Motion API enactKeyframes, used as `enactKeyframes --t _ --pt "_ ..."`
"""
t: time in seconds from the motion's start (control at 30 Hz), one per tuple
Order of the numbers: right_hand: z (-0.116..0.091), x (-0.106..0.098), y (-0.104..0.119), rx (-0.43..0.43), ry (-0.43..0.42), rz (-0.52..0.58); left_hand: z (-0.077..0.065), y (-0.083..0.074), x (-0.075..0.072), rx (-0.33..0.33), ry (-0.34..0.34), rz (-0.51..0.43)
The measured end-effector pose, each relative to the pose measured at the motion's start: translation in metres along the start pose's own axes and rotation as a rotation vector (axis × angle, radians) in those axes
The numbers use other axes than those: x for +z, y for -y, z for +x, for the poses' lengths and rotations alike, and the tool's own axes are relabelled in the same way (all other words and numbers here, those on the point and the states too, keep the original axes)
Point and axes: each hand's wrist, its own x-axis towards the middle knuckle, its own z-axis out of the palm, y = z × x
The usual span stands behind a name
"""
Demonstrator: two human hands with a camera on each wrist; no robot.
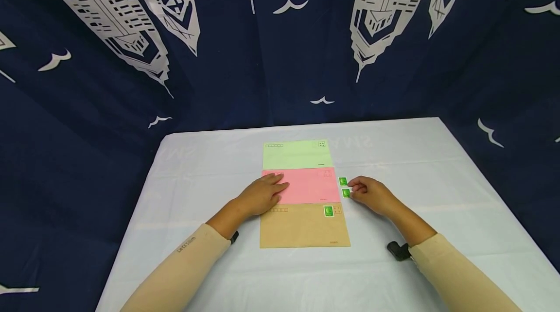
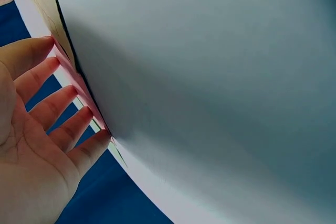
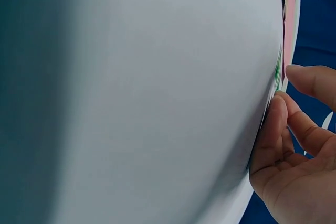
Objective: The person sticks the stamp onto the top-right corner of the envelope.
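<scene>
From the head view, I see a pink envelope (image 1: 310, 188) lying flat in the middle of a white worktop (image 1: 210, 166). A pale green envelope (image 1: 290, 156) lies just beyond it and a brown envelope (image 1: 302, 229) just on its near side; whether their edges meet or overlap, I cannot tell. Laid like this, all three seem arranged to leave their printed corners showing.

The left hand (image 1: 261, 194) rests spread on the pink envelope's left part, probably to stop the paper sliding. Just off the pink envelope's right edge lie a farther stamp (image 1: 343, 181) and a nearer stamp (image 1: 346, 193), perhaps put there to be within easy reach. The right hand (image 1: 372, 195) is beside them, fingers bent. Both are small, bright green rectangles with white borders. A matching stamp (image 1: 328, 211) lies on the brown envelope, on the near side of the pink one, beside a printed box; I cannot tell if it is stuck down.

In the left wrist view, the left hand's fingers are nearly straight and slightly apart, tips at the pink envelope.

In the right wrist view, the right hand's thumb stands apart from its curved fingers, a narrow gap between, near a green-and-white edge beside the pink envelope. No grip shows; contact is unclear.
</scene>
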Motion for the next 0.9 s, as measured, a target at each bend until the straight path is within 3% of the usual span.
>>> enactKeyframes --t 0.9 --pt "0.0004 0.0034 0.003 0.009 -0.009 -0.014 0.0002 0.0013 0.0001 -0.03 0.041 0.005"
